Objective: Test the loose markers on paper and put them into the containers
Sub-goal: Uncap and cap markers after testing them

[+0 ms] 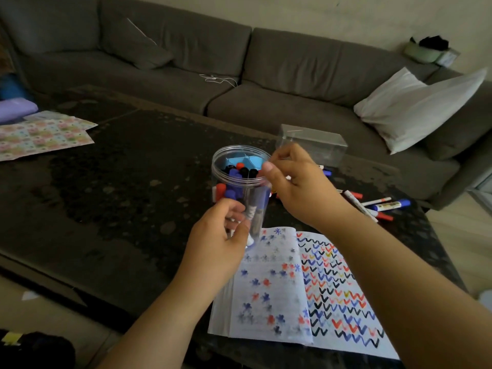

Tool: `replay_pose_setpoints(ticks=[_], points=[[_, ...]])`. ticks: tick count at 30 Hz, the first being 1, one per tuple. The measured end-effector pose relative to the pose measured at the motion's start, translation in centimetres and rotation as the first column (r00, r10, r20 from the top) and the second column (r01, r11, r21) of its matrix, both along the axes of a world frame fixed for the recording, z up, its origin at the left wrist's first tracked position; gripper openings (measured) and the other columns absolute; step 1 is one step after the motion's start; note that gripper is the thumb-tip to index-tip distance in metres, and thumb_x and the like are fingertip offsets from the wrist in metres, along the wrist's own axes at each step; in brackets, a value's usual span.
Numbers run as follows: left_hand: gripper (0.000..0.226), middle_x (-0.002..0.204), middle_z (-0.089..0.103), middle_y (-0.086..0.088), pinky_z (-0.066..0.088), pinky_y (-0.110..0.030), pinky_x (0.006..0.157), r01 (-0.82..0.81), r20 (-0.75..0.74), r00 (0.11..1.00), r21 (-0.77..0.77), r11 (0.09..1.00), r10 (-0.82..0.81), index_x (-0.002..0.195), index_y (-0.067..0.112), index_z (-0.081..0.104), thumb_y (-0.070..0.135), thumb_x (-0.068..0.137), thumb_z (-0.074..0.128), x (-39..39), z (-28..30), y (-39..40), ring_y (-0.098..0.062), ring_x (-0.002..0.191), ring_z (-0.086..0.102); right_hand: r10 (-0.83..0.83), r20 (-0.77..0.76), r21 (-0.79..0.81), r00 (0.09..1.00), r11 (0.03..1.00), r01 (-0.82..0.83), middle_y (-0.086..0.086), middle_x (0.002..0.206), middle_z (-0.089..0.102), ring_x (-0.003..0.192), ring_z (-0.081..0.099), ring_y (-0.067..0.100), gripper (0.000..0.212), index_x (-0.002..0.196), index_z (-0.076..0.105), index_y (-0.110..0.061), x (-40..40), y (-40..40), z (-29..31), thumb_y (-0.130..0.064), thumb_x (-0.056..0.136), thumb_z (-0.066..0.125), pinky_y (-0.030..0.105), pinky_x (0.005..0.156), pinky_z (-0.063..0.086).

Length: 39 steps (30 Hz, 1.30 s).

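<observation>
My left hand (218,243) grips the lower part of a clear round jar (241,187), tilted toward me above the table. Inside it stand several markers with black, blue and red caps over a blue divider. My right hand (295,179) hovers at the jar's right rim with fingers curled; whether it pinches anything I cannot tell. An open notebook (306,294) covered in coloured check marks and star blots lies below my hands. Several loose markers (372,206) lie on the table to the right.
A clear rectangular box (314,142) stands behind the jar on the dark table (119,182). Patterned paper sheets (42,134) lie at the far left. A grey sofa (239,83) with a white pillow (415,107) runs behind the table.
</observation>
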<state>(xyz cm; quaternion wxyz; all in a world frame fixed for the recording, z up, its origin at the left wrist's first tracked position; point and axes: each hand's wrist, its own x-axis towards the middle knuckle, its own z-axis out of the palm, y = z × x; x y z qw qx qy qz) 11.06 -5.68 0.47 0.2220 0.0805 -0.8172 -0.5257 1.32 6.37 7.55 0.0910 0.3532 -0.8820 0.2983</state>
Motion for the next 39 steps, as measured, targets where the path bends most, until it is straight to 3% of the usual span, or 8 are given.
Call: replay_pose_setpoints(ticks=[6, 12, 17, 21, 27, 31, 35, 39], points=[[0.016, 0.089, 0.056, 0.018, 0.041, -0.005, 0.065, 0.031, 0.074, 0.997, -0.044, 0.999, -0.028, 0.103, 0.029, 0.056, 0.021, 0.089, 0.058, -1.0, -0.3, 2.0, 0.005, 0.083, 0.054, -0.156, 0.16, -0.256, 0.975, 0.947, 0.194, -0.012, 0.113, 0.046, 0.091, 0.05, -0.008, 0.029, 0.124, 0.056, -0.027, 0.5, 4.3, -1.7, -0.03, 0.098, 0.043, 0.005, 0.071, 0.042], [0.011, 0.083, 0.057, 0.017, 0.039, -0.006, 0.068, 0.087, 0.139, 0.987, -0.072, 0.994, -0.076, 0.099, 0.026, 0.058, 0.021, 0.089, 0.058, -3.0, -1.1, 4.7, 0.001, 0.078, 0.054, -0.431, 0.424, -0.017, 0.797, 0.876, 0.482, -0.004, 0.1, 0.063, 0.062, 0.052, 0.003, 0.022, 0.116, 0.059, -0.027, 0.0, 11.5, -7.6, -0.028, 0.096, 0.051, 0.014, 0.049, 0.037], [0.007, 0.085, 0.056, 0.015, 0.037, 0.0, 0.056, 0.136, 0.158, 0.979, -0.055, 0.989, -0.126, 0.097, 0.026, 0.058, 0.023, 0.09, 0.057, -4.5, -1.4, 7.3, 0.004, 0.073, 0.052, -0.538, 0.364, 0.138, 0.76, 0.838, 0.527, 0.001, 0.114, 0.06, 0.091, 0.059, 0.014, 0.034, 0.127, 0.055, -0.019, -2.6, 14.1, -8.6, -0.025, 0.093, 0.056, 0.027, 0.079, 0.05], [0.01, 0.088, 0.056, 0.017, 0.04, -0.006, 0.054, 0.135, 0.195, 0.973, -0.053, 0.989, -0.123, 0.102, 0.028, 0.058, 0.027, 0.092, 0.055, -5.2, -1.5, 8.8, 0.003, 0.078, 0.054, -0.565, 0.239, 0.278, 0.79, 0.819, 0.502, 0.004, 0.129, 0.051, 0.085, 0.054, 0.013, 0.042, 0.135, 0.048, -0.019, -5.4, 12.7, -8.6, -0.029, 0.095, 0.054, 0.022, 0.066, 0.045], [0.01, 0.088, 0.056, 0.018, 0.039, -0.005, 0.055, 0.13, 0.221, 0.97, -0.103, 0.986, -0.105, 0.101, 0.03, 0.057, 0.03, 0.092, 0.054, -5.3, -1.7, 8.8, 0.006, 0.078, 0.054, -0.627, 0.191, 0.486, 0.755, 0.729, 0.482, 0.008, 0.121, 0.053, 0.098, 0.057, 0.022, 0.033, 0.123, 0.056, -0.014, -7.7, 10.6, -10.5, -0.031, 0.095, 0.051, 0.033, 0.083, 0.05], [0.005, 0.086, 0.059, 0.015, 0.042, -0.007, 0.051, 0.117, 0.253, 0.961, -0.006, 0.993, -0.111, 0.093, 0.029, 0.06, 0.027, 0.091, 0.056, -4.9, -1.7, 8.3, 0.002, 0.076, 0.058, -0.601, 0.167, 0.379, 0.782, 0.771, 0.512, 0.003, 0.106, 0.056, 0.084, 0.054, 0.016, 0.028, 0.116, 0.058, -0.016, -6.1, 11.0, -9.4, -0.032, 0.097, 0.047, 0.027, 0.071, 0.046], [0.009, 0.084, 0.066, 0.01, 0.048, -0.014, 0.055, 0.107, 0.281, 0.95, 0.11, 0.988, -0.135, 0.087, 0.029, 0.063, 0.023, 0.09, 0.057, -4.4, -1.6, 8.4, -0.003, 0.077, 0.063, -0.431, 0.58, 0.054, 0.691, 0.867, 0.495, -0.003, 0.085, 0.065, 0.066, 0.06, 0.01, 0.015, 0.102, 0.056, -0.022, -0.1, 12.7, -6.4, -0.032, 0.097, 0.045, 0.023, 0.056, 0.05], [0.013, 0.077, 0.063, 0.011, 0.042, -0.016, 0.061, 0.087, 0.23, 0.968, 0.071, 0.994, -0.101, 0.08, 0.029, 0.061, 0.022, 0.089, 0.058, -3.3, -1.4, 9.0, -0.002, 0.074, 0.059, -0.29, 0.675, -0.139, 0.678, 0.853, 0.503, 0.0, 0.065, 0.063, 0.054, 0.055, 0.012, 0.009, 0.093, 0.061, -0.022, 6.3, 14.8, -5.9, -0.029, 0.092, 0.055, 0.031, 0.057, 0.053]])
